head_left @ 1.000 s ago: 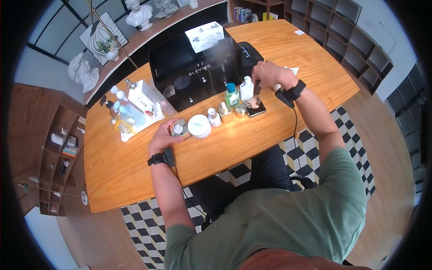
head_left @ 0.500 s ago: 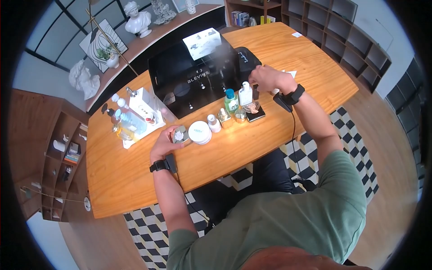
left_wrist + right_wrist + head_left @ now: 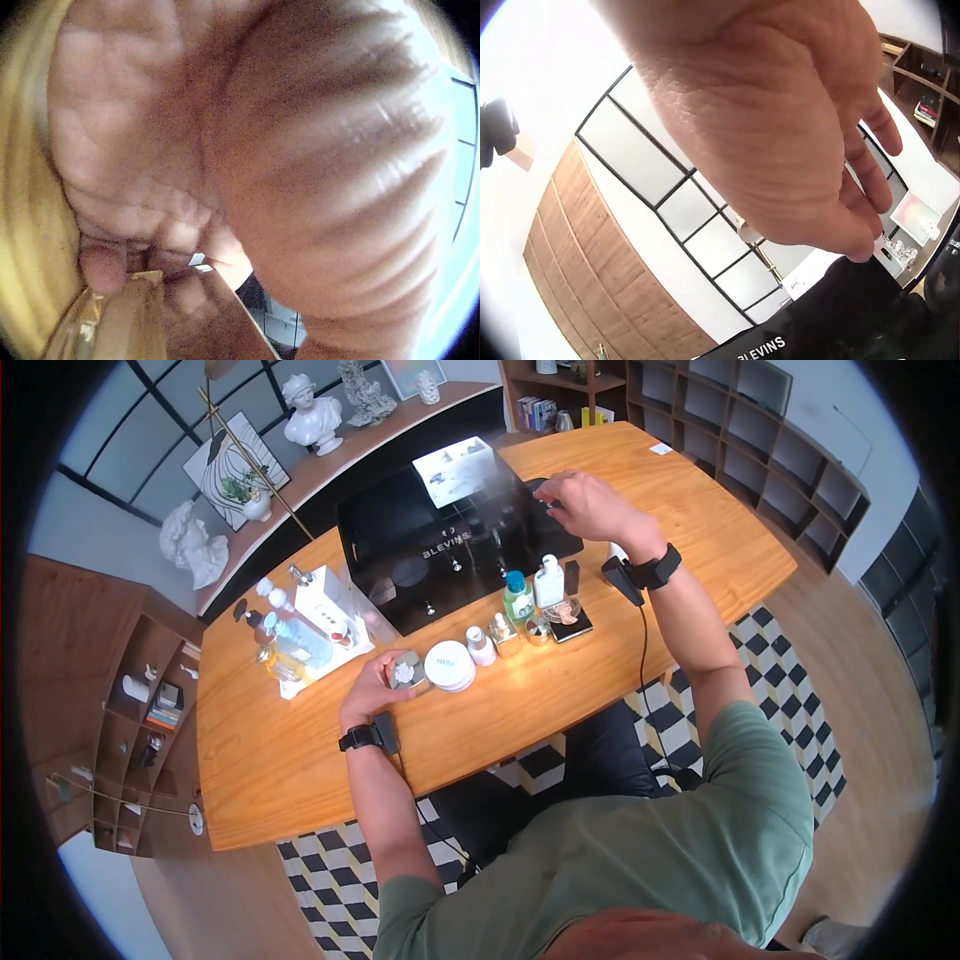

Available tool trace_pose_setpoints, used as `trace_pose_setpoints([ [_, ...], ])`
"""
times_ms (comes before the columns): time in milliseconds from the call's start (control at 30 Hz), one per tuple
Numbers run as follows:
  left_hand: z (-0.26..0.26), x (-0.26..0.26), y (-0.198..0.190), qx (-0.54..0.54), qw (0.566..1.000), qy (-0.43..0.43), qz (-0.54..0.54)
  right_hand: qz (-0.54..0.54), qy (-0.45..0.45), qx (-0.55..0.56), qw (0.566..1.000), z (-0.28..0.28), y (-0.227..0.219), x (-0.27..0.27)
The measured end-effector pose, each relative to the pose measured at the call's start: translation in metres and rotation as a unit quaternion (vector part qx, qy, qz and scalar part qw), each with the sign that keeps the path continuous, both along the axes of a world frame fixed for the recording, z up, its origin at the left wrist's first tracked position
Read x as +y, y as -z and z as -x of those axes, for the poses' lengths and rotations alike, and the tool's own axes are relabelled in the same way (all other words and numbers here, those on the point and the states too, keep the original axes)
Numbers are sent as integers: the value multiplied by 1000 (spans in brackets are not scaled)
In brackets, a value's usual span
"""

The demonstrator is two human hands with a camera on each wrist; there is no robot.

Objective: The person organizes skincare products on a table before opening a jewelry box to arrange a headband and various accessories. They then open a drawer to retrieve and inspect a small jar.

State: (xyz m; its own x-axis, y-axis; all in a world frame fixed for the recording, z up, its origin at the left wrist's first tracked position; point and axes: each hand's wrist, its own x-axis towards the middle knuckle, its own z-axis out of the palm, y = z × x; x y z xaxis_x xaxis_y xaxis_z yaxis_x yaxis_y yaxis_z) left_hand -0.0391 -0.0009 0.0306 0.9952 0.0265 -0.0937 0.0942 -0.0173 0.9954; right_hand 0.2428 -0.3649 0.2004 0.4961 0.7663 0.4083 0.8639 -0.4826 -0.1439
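My left hand grips a small square glass container with a pale flower on top; its clear, gold-edged side shows below the fingers in the left wrist view. Right beside it stands a round white jar. My right hand hovers over a small black case, fingers loosely bent with nothing between them. In front of that case stand a small dark upright block-shaped item, a white bottle and a green bottle with a teal cap.
A large black BLEVINS case fills the table's back, with a patterned white box on top. At left, a white tray bears several bottles. A black flat box and a gold perfume bottle stand in the front row.
My right hand has let go of the small dark item, which now stands beside the white bottle, and has moved away from me over the small black case. The left hand keeps its grip.
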Motion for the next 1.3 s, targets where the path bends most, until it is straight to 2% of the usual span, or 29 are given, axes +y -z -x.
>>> trace_pose_setpoints([
  [167, -1, -1, 1, 0, 1000, -1, 7, -88, -43, -53, 994, -7, 3, 15],
  [600, 0, 1, -1, -4, 1000, 5, -21, -68, -42, -34, 996, -26, 15, 46],
  [700, 0, 2, 0, -4, 999, 6, -34, -78, -44, -20, 996, -26, 12, 50],
  [867, 0, 0, -2, -5, 1000, 4, -25, -143, -37, -63, 987, -35, 9, 63],
  [1167, 0, -1, -2, 0, 1000, 3, 13, -37, 0, -35, 999, -55, -1, 83],
  [1300, 0, -1, -3, -5, 1000, 3, -2, -65, 0, -43, 997, -68, 0, 84],
])
